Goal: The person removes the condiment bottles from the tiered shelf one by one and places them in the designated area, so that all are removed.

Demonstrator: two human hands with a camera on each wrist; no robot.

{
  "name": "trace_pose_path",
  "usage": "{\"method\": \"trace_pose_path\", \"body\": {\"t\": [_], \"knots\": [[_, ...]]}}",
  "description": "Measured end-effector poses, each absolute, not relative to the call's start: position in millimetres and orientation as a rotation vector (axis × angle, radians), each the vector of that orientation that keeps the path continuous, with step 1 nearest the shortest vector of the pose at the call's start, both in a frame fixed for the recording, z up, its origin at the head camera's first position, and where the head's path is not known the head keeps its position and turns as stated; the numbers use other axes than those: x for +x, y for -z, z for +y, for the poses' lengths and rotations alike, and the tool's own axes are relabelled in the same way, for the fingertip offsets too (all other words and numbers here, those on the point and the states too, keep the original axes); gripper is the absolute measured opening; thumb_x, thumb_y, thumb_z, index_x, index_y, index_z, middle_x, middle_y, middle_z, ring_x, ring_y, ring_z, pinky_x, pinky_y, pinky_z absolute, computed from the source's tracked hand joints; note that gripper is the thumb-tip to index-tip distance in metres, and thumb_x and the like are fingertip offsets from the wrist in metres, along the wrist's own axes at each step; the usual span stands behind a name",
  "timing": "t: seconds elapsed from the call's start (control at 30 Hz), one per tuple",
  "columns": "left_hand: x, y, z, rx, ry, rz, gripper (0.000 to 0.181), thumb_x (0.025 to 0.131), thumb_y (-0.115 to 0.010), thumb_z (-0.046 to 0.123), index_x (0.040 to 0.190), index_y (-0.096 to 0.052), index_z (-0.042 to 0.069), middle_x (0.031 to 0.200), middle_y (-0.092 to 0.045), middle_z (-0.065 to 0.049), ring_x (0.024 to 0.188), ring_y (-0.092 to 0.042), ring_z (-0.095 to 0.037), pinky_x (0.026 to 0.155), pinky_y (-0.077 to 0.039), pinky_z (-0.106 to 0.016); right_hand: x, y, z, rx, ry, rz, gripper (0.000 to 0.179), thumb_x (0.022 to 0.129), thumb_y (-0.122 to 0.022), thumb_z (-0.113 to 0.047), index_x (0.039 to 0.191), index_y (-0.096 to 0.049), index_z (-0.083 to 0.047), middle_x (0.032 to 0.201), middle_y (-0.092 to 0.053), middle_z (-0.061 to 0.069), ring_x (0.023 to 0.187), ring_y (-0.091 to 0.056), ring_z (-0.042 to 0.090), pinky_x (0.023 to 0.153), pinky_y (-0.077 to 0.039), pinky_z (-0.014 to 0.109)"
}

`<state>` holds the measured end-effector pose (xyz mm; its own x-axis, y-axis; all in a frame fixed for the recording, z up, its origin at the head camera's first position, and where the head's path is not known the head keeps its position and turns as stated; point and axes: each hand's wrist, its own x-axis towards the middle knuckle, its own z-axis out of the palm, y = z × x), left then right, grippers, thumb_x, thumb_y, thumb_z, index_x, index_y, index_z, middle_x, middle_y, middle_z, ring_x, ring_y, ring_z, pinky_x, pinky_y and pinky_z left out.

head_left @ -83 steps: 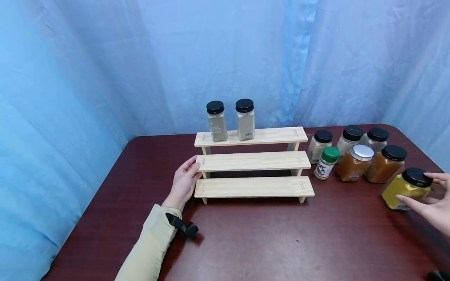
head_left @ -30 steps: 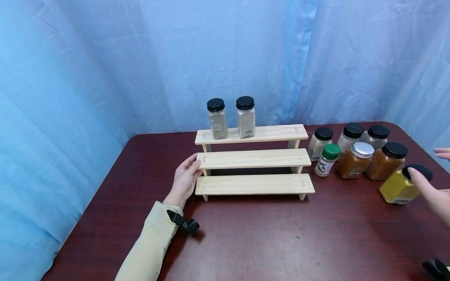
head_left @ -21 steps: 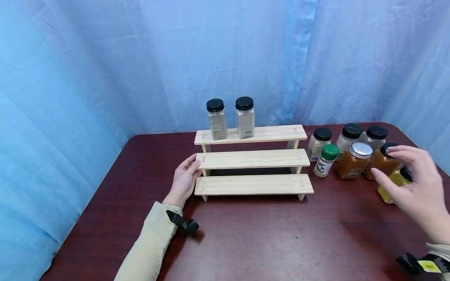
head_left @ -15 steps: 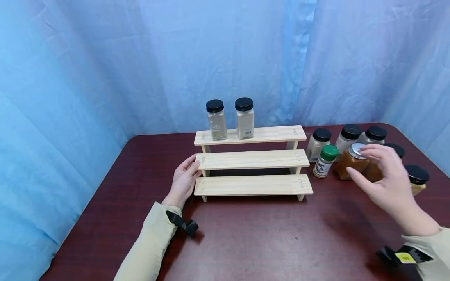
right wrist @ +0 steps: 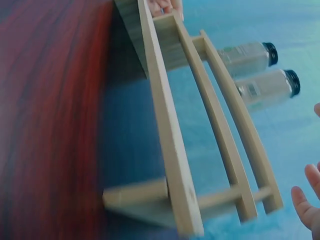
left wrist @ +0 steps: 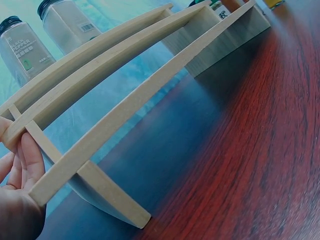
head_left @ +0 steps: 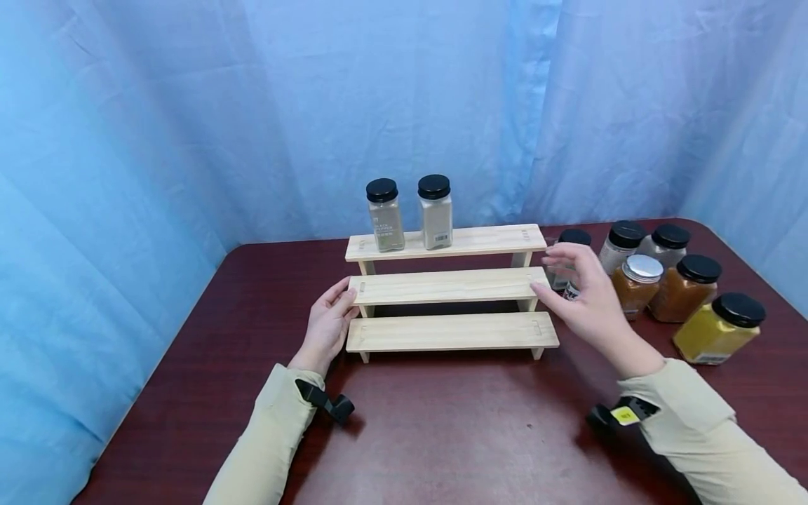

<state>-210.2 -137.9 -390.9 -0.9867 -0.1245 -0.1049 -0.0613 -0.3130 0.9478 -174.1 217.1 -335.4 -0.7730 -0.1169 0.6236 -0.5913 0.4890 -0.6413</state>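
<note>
A three-tier pale wooden rack (head_left: 451,331) stands on the dark red table. My left hand (head_left: 325,326) pinches the left end of its middle shelf, fingers showing underneath in the left wrist view. My right hand (head_left: 587,301) is by the shelf's right end, thumb and fingers spread; in the right wrist view its fingers (right wrist: 305,207) are apart from the wood. Two tall black-lidded spice jars stand on the top shelf: a jar labelled black pepper (head_left: 386,226) and a paler jar (head_left: 435,223). Behind my right hand, the green-capped bottle is mostly hidden.
Right of the rack stand a yellow-filled jar (head_left: 716,333), a brown jar (head_left: 684,294) with a black lid, a silver-lidded brown jar (head_left: 637,287) and several pale black-lidded jars (head_left: 612,256). A light blue curtain (head_left: 404,105) hangs behind the table.
My right hand has let go of the yellow-filled jar at the far right and moved left to the rack's right end. The left hand keeps its grip on the rack.
</note>
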Motion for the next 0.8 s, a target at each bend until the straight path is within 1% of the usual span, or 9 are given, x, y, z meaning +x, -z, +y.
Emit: {"method": "trace_pose_path", "body": {"t": [0.13, 0.17, 0.27, 0.37, 0.4, 0.6, 0.8], "knots": [[-210, 391, -137, 0.247, 2.507, -1.819, 0.045, 0.098, -0.047, 0.003, 0.142, -0.039, -0.002, 0.101, -0.052, 0.001, 0.080, -0.054, -0.003, 0.067, -0.045, -0.015, -183, 333, 203, 0.588, -1.307, -2.300, 0.052, 0.082, -0.068, 0.005, 0.128, -0.043, 0.004, 0.125, -0.045, 0.014, 0.108, -0.045, -0.004, 0.094, -0.036, 0.008], [-210, 391, -137, 0.244, 2.507, -1.822, 0.045, 0.098, -0.047, 0.003, 0.142, -0.039, -0.002, 0.101, -0.052, 0.001, 0.080, -0.054, -0.003, 0.067, -0.045, -0.016, -186, 332, 200, 0.583, -1.322, -2.312, 0.052, 0.083, -0.067, 0.003, 0.129, -0.042, 0.004, 0.127, -0.044, 0.015, 0.109, -0.046, -0.001, 0.096, -0.037, 0.010], [-210, 389, -137, 0.241, 2.504, -1.833, 0.045, 0.098, -0.047, 0.004, 0.142, -0.038, -0.001, 0.103, -0.051, 0.000, 0.080, -0.054, -0.003, 0.067, -0.045, -0.016, -192, 327, 189, 0.565, -1.370, -2.336, 0.056, 0.085, -0.067, 0.000, 0.133, -0.039, 0.002, 0.131, -0.042, 0.017, 0.112, -0.048, 0.011, 0.102, -0.042, 0.027], [-210, 389, -137, 0.239, 2.495, -1.850, 0.046, 0.098, -0.047, 0.004, 0.143, -0.037, -0.001, 0.104, -0.051, -0.001, 0.081, -0.054, -0.003, 0.067, -0.045, -0.016, -200, 323, 180, 0.540, -1.403, -2.359, 0.061, 0.086, -0.068, -0.006, 0.139, -0.037, -0.005, 0.133, -0.040, 0.017, 0.115, -0.048, 0.025, 0.102, -0.041, 0.046], [-210, 389, -137, 0.241, 2.495, -1.850, 0.046, 0.098, -0.047, 0.004, 0.143, -0.037, -0.001, 0.105, -0.051, -0.001, 0.081, -0.054, -0.003, 0.068, -0.045, -0.015, -203, 322, 177, 0.535, -1.416, -2.364, 0.063, 0.086, -0.068, -0.007, 0.141, -0.036, -0.007, 0.133, -0.040, 0.017, 0.117, -0.047, 0.028, 0.102, -0.040, 0.049], [-209, 391, -138, 0.250, 2.505, -1.840, 0.046, 0.098, -0.048, 0.004, 0.143, -0.038, 0.000, 0.103, -0.052, 0.000, 0.080, -0.054, -0.003, 0.068, -0.045, -0.015, -220, 313, 161, 0.540, -1.504, -2.367, 0.075, 0.086, -0.070, -0.014, 0.148, -0.028, -0.019, 0.135, -0.037, 0.018, 0.123, -0.044, 0.032, 0.104, -0.038, 0.050], [-209, 391, -138, 0.248, 2.503, -1.845, 0.046, 0.098, -0.048, 0.005, 0.143, -0.037, 0.000, 0.104, -0.051, -0.001, 0.080, -0.054, -0.003, 0.068, -0.045, -0.016, -236, 301, 145, 0.514, -1.544, -2.412, 0.082, 0.084, -0.073, -0.019, 0.149, -0.024, -0.026, 0.138, -0.034, 0.017, 0.126, -0.042, 0.032, 0.106, -0.036, 0.049]]}}
